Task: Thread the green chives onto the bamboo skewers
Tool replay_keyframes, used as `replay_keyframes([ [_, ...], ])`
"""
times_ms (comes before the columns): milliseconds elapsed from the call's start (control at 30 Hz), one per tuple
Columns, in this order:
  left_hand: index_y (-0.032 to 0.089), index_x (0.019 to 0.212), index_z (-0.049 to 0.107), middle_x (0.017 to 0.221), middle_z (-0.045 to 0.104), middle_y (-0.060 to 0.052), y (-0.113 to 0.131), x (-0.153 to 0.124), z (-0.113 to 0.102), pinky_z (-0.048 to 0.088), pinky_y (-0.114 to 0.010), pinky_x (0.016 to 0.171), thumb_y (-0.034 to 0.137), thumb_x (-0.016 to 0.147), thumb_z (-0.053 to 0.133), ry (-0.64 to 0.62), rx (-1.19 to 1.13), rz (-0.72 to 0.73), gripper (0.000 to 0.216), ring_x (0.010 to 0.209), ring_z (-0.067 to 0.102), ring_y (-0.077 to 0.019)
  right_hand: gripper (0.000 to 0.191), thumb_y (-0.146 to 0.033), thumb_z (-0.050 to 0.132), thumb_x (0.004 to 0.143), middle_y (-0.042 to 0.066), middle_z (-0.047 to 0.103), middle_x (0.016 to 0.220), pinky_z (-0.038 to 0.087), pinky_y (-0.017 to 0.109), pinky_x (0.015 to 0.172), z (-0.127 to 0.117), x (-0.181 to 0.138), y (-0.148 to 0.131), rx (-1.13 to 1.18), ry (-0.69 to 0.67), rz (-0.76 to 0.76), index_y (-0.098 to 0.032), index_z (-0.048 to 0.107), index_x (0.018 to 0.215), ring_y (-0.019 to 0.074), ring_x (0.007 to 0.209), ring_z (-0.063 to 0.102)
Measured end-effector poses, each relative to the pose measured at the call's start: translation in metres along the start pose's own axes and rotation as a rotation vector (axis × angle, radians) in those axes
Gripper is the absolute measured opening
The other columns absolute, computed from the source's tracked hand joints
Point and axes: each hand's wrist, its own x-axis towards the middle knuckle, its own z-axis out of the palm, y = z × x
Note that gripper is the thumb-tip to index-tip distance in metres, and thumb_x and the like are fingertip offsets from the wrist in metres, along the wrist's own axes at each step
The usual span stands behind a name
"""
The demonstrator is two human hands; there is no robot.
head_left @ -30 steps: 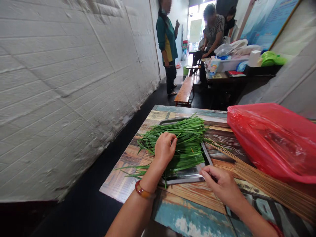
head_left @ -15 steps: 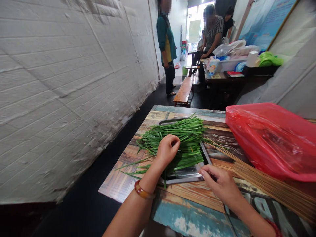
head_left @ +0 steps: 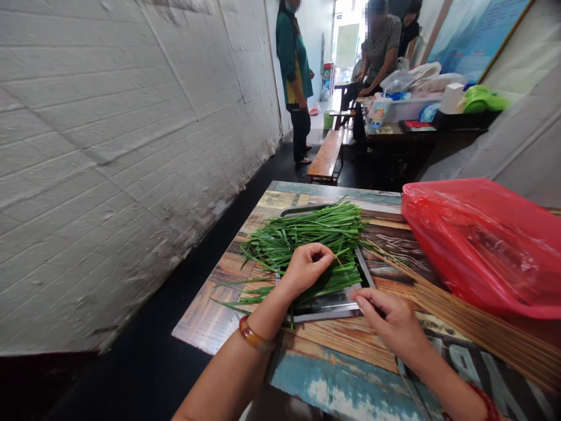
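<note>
A white painted brick wall (head_left: 109, 146) fills the view at nine o'clock, running away from me. In front of me stands a worn table with a painted wood-plank top (head_left: 333, 374).

My left hand (head_left: 304, 269), with an amber bangle (head_left: 254, 338) on the wrist, rests on a pile of long green chive leaves (head_left: 307, 231). Its thumb and fingertips are pinched together on a few leaves at the near side of the pile.

The chives lie heaped in a shallow rectangular steel tray (head_left: 326, 304) at twelve o'clock from me, and some leaves spill over its left edge onto the table.

My right hand (head_left: 392, 321) sits at the tray's near right corner, at four o'clock from my left hand, touching the rim. Its fingers are loosely curled; I cannot tell whether they grip anything.

At three o'clock from that hand a bundle of thin bamboo skewers (head_left: 473, 327) lies fanned on the table. Just beyond them, at two o'clock, sits a bulging red plastic bag (head_left: 482, 245).

Far off at twelve o'clock there is a wooden bench (head_left: 326, 155), with a person in a teal top (head_left: 294, 58) standing beside it.
</note>
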Motion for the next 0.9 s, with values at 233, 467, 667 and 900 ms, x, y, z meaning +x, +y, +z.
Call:
replay_keyframes([
  [233, 0.012, 0.068, 0.064, 0.065, 0.061, -0.001, 0.0031, -0.0004, 0.0010, 0.039, -0.020, 0.060, 0.024, 0.074, 0.059, 0.015, -0.040, -0.018, 0.014, 0.061, 0.052, -0.0100, 0.022, -0.027, 0.048, 0.088, 0.004, 0.074, 0.093, 0.054, 0.027, 0.074, 0.0011, -0.0002, 0.0023, 0.017, 0.017, -0.013, -0.019, 0.069, 0.091, 0.0187, 0.085, 0.069],
  [467, 0.012, 0.068, 0.064, 0.067, 0.062, -0.001, 0.0040, -0.0006, 0.0008, 0.039, -0.020, 0.062, 0.021, 0.073, 0.059, 0.026, -0.038, -0.017, 0.012, 0.063, 0.053, -0.0103, 0.022, -0.027, 0.049, 0.087, 0.005, 0.074, 0.092, 0.055, 0.029, 0.074, 0.0021, -0.0002, 0.0029, 0.018, 0.045, -0.013, -0.019, 0.069, 0.091, 0.0193, 0.084, 0.070],
  [667, 0.012, 0.069, 0.064, 0.067, 0.061, -0.001, 0.0038, -0.0007, 0.0010, 0.039, -0.021, 0.062, 0.022, 0.073, 0.059, 0.028, -0.052, -0.023, 0.012, 0.063, 0.052, -0.0103, 0.022, -0.027, 0.048, 0.087, 0.004, 0.074, 0.092, 0.055, 0.028, 0.073, 0.0002, 0.0006, 0.0012, 0.005, 0.029, -0.006, -0.019, 0.069, 0.090, 0.0193, 0.084, 0.070],
  [900, 0.011, 0.069, 0.064, 0.067, 0.060, -0.001, 0.0046, -0.0009, 0.0010, 0.038, -0.020, 0.060, 0.022, 0.073, 0.059, 0.040, -0.045, -0.027, 0.013, 0.062, 0.051, -0.0097, 0.022, -0.027, 0.048, 0.087, 0.005, 0.074, 0.091, 0.055, 0.028, 0.073, 0.0000, 0.0003, 0.0016, 0.009, 0.038, -0.004, -0.019, 0.069, 0.090, 0.0191, 0.084, 0.070],
])
